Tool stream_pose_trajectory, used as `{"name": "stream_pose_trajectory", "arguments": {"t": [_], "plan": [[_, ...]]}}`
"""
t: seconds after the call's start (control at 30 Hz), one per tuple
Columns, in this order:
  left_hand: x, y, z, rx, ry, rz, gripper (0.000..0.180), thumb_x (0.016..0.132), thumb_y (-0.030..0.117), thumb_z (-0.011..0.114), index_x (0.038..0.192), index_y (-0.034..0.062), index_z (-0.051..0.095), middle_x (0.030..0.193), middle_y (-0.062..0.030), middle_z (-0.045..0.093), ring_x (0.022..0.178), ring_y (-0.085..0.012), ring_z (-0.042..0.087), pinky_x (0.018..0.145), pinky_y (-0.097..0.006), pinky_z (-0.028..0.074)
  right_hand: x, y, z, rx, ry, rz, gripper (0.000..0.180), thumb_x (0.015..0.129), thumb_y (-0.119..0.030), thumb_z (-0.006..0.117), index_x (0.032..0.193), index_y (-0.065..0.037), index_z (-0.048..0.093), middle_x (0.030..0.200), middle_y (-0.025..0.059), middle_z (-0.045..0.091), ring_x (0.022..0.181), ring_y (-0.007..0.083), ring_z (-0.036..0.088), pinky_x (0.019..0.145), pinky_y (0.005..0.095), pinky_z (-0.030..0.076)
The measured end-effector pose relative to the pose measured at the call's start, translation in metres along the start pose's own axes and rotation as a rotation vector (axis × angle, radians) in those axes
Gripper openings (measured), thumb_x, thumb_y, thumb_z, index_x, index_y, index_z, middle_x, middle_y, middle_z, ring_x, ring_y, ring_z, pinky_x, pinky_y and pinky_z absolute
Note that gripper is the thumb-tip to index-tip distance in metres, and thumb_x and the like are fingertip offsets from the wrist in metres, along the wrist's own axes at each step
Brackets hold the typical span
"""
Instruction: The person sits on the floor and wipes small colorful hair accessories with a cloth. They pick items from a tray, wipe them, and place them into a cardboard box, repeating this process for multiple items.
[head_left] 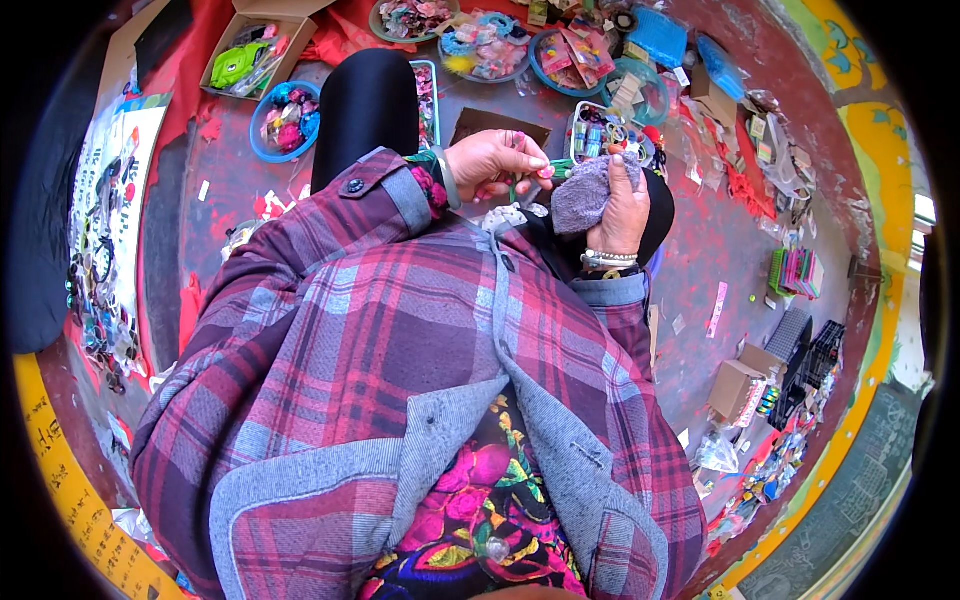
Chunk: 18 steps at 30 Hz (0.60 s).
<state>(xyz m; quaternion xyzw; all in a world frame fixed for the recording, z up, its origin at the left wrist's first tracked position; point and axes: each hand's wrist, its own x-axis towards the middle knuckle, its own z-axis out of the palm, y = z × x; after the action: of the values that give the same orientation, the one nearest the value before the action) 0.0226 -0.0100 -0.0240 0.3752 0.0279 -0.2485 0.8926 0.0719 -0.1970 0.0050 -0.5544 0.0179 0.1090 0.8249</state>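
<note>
My left hand point(492, 163) is closed, thumb and forefinger pinching the end of a green stretchy-looking strand with a small pink piece on it. The green strand bundle point(563, 169) runs across to my right hand point(624, 212). That hand is wrapped round a greyish-purple cloth point(581, 196), its thumb lying along the top edge. Part of the cloth hangs below the fingers. The exact kind of the green item is too small to make out. Both hands are close together above my lap, between my knees.
Beyond my hands stand an open cardboard box point(500, 122) and a white basket point(582, 140) of small goods. Farther off are a blue basin point(263, 134) of hair ornaments and several round trays. Small boxes point(738, 388) and black baskets point(795, 340) stand at right.
</note>
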Motion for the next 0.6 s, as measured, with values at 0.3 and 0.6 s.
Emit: {"name": "stream_pose_trajectory", "arguments": {"t": [0.3, 0.6], "plan": [[0.000, 0.001, 0.003, 0.013, 0.002, 0.024, 0.012, 0.083, 0.012, 0.059, 0.085, 0.0008, 0.060, 0.080, -0.0092, 0.064, 0.052, -0.0049, 0.052, 0.034, -0.015, 0.030, 0.003, 0.013, 0.000, -0.120, -0.101, -0.001, 0.021, 0.086, -0.010, 0.058, 0.103, 0.001, 0.052, 0.082, 0.0051, 0.060, 0.072, 0.0116, 0.057, 0.066, 0.0240, 0.047], [0.006, -0.005, -0.012, -0.044, 0.048, 0.021, 0.013, 0.084, 0.012, 0.058, 0.087, -0.0001, 0.059, 0.081, -0.0090, 0.063, 0.053, -0.0048, 0.051, 0.035, -0.014, 0.031, -0.003, -0.001, 0.006, -0.027, -0.030, -0.116, 0.022, 0.083, -0.006, 0.060, 0.103, 0.000, 0.054, 0.085, 0.0024, 0.059, 0.075, 0.0100, 0.056, 0.069, 0.0236, 0.046]]}}
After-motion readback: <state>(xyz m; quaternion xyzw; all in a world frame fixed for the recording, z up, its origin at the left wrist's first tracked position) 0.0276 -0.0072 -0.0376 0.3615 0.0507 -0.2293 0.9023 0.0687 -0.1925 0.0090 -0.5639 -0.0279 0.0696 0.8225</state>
